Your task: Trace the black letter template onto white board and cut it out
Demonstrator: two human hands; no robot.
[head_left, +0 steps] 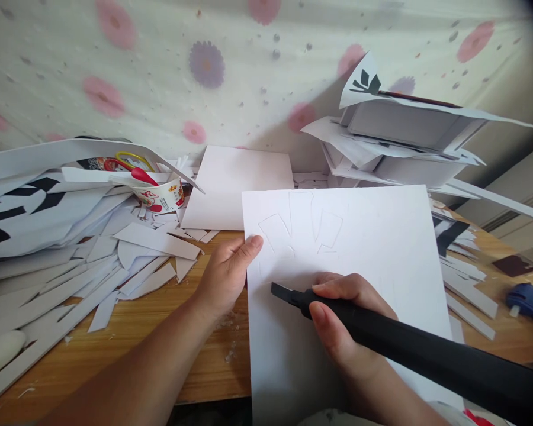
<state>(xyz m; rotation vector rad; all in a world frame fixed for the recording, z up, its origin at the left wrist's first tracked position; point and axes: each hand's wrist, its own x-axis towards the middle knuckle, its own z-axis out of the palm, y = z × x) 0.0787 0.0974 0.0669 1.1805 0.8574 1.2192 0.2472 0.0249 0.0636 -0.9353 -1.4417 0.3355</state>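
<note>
My left hand point(231, 269) grips the left edge of a white foam board point(400, 248), thumb on top and the other fingers underneath. Thin outlines of angular shapes mark the board's upper part. In my right hand point(353, 319) is a black utility knife point(382, 328) with a dark, flat, slant-ended blade. The blade points left, over the board below the outlines. Whether its tip touches the surface I cannot tell. The knife's long body runs toward the lower right corner.
Heaps of white offcuts point(111, 266) cover the wooden table point(217, 370) at left. A paper cup point(160, 192) with scissors stands behind them. Another white board point(244, 177) leans at the back. White box-like pieces point(408, 124) are stacked right, above a blue glue gun point(528, 302).
</note>
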